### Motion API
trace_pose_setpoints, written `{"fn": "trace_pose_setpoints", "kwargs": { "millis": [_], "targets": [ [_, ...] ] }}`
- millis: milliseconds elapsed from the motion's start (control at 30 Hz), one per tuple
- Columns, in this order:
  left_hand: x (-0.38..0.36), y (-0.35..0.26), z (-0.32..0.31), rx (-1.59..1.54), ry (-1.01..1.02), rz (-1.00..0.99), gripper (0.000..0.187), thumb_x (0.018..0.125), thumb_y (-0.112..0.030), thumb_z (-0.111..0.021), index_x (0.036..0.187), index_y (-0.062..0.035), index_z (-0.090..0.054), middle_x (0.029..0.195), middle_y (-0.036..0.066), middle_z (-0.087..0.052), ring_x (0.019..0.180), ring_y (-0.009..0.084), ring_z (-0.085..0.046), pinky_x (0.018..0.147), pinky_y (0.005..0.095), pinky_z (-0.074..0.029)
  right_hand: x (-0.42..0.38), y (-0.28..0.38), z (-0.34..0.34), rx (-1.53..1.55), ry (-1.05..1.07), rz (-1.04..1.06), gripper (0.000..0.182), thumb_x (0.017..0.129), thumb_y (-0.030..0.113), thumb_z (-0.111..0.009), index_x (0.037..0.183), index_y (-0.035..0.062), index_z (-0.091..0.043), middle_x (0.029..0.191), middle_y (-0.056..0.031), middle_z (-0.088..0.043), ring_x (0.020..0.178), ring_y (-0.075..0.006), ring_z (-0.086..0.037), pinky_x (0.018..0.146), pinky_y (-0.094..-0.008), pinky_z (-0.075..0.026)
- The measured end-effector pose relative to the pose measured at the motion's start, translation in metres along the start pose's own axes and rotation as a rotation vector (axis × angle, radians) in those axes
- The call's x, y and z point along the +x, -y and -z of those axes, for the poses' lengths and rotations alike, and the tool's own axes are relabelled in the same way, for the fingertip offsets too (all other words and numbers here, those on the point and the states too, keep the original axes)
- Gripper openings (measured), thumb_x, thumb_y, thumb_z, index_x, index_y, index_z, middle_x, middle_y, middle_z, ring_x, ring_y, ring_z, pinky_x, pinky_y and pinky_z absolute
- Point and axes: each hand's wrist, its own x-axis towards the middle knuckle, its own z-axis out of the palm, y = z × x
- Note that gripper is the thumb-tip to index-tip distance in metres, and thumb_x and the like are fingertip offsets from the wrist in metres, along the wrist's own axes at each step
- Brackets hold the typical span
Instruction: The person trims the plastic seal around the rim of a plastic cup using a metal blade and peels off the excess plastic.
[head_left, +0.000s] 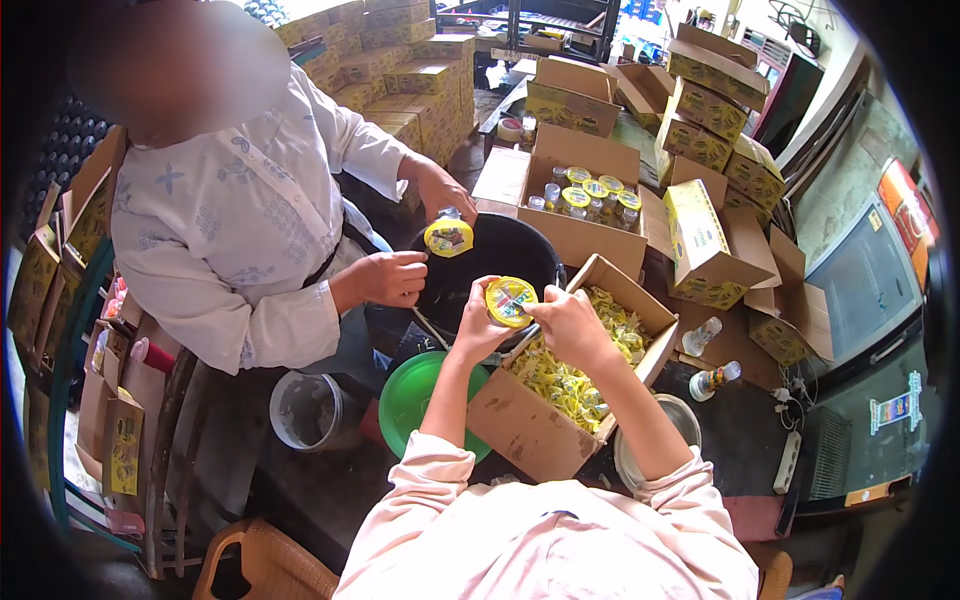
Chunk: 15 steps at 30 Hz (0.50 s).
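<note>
My left hand (pixel 481 326) is closed round a container with a round yellow-rimmed lid (pixel 511 302), its printed top facing up at me. From the right, my right hand (pixel 573 325) reaches to the lid's edge with fingers pinched together; what they hold, if anything, is too small to name. Below my hands stands an open carton (pixel 540 440) filled with small yellow packets (pixel 570 385). Just behind the container is a large black tub (pixel 520 240). Across from me, a co-worker's hands hold a similar yellow-lidded container (pixel 449 237).
An open carton (pixel 580 232) holds several yellow-lidded jars (pixel 595 188). Two clear jars (pixel 716 380) lie or stand at the right. A green basin (pixel 400 398) and a grey bucket (pixel 307 410) are at the left. More cartons (pixel 697 235) are stacked behind. An orange chair (pixel 265 565) stands nearby.
</note>
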Motion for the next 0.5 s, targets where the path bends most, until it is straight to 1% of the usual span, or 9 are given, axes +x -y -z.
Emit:
{"fn": "trace_pose_setpoints", "kwargs": {
  "millis": [67, 167, 200, 300, 333, 433, 467, 500],
  "targets": [
    [-0.001, -0.004, 0.000, 0.027, -0.005, 0.003, 0.074, 0.058, -0.009, -0.082, 0.116, -0.0005, -0.037, 0.102, 0.010, -0.055, 0.094, 0.0148, -0.057, 0.082, 0.0269, -0.049, -0.001, -0.002, 0.000, 0.006, 0.002, 0.005, 0.025, 0.076, 0.003, -0.053, 0.096, 0.0076, -0.067, 0.082, -0.0112, -0.053, 0.076, -0.0279, -0.056, 0.073, -0.0390, -0.040],
    [-0.001, -0.008, 0.000, -0.064, -0.010, 0.024, 0.074, 0.058, -0.008, -0.082, 0.116, -0.0007, -0.036, 0.102, 0.010, -0.055, 0.094, 0.0149, -0.057, 0.082, 0.0271, -0.049, -0.005, -0.003, 0.009, 0.022, 0.012, -0.021, 0.025, 0.077, 0.004, -0.053, 0.097, 0.0090, -0.067, 0.081, -0.0108, -0.053, 0.076, -0.0281, -0.056, 0.074, -0.0396, -0.039],
    [0.000, -0.005, 0.000, -0.059, -0.018, 0.023, 0.075, 0.058, -0.007, -0.082, 0.116, -0.0007, -0.035, 0.103, 0.010, -0.055, 0.094, 0.0150, -0.057, 0.082, 0.0270, -0.049, -0.007, -0.007, 0.008, 0.046, -0.034, -0.005, 0.025, 0.077, 0.003, -0.055, 0.097, 0.0102, -0.067, 0.081, -0.0100, -0.054, 0.076, -0.0278, -0.055, 0.076, -0.0398, -0.039],
    [0.001, -0.003, 0.001, -0.057, -0.034, 0.054, 0.076, 0.057, -0.007, -0.083, 0.116, -0.0002, -0.036, 0.105, 0.010, -0.055, 0.098, 0.0144, -0.056, 0.085, 0.0262, -0.047, -0.017, -0.010, 0.025, 0.106, -0.024, 0.000, 0.024, 0.077, 0.004, -0.058, 0.098, 0.0108, -0.067, 0.082, -0.0096, -0.055, 0.077, -0.0269, -0.056, 0.074, -0.0393, -0.038],
    [0.001, -0.003, 0.001, -0.021, -0.030, 0.063, 0.076, 0.057, -0.003, -0.082, 0.117, -0.0009, -0.036, 0.107, 0.010, -0.054, 0.099, 0.0144, -0.055, 0.086, 0.0267, -0.047, -0.018, -0.023, 0.020, 0.097, -0.103, 0.085, 0.030, 0.073, 0.002, -0.062, 0.101, 0.0113, -0.067, 0.075, -0.0089, -0.055, 0.064, -0.0232, -0.057, 0.066, -0.0338, -0.043],
    [0.001, 0.000, 0.000, -0.295, 0.019, 0.077, 0.075, 0.057, 0.002, -0.080, 0.118, -0.0023, -0.036, 0.109, 0.009, -0.053, 0.100, 0.0142, -0.055, 0.087, 0.0276, -0.047, -0.018, -0.028, 0.025, 0.243, -0.265, 0.022, 0.030, 0.073, -0.001, -0.063, 0.102, 0.0078, -0.065, 0.069, -0.0092, -0.053, 0.058, -0.0194, -0.054, 0.059, -0.0282, -0.043],
    [0.003, 0.003, 0.000, -0.271, 0.041, 0.076, 0.075, 0.057, 0.005, -0.079, 0.119, -0.0033, -0.038, 0.111, 0.008, -0.053, 0.102, 0.0140, -0.054, 0.089, 0.0281, -0.047, -0.016, -0.032, 0.025, 0.252, -0.303, -0.005, 0.026, 0.077, -0.001, -0.062, 0.102, 0.0032, -0.064, 0.070, -0.0060, -0.057, 0.058, -0.0115, -0.053, 0.055, -0.0233, -0.042],
    [0.004, 0.006, 0.000, -0.231, 0.037, 0.062, 0.076, 0.056, 0.005, -0.079, 0.119, -0.0032, -0.038, 0.111, 0.008, -0.053, 0.103, 0.0141, -0.054, 0.089, 0.0281, -0.047, -0.014, -0.035, 0.020, 0.451, -0.331, -0.110, 0.024, 0.078, 0.000, -0.062, 0.102, 0.0024, -0.064, 0.073, -0.0046, -0.058, 0.061, -0.0098, -0.053, 0.057, -0.0230, -0.043]
  ]
}}
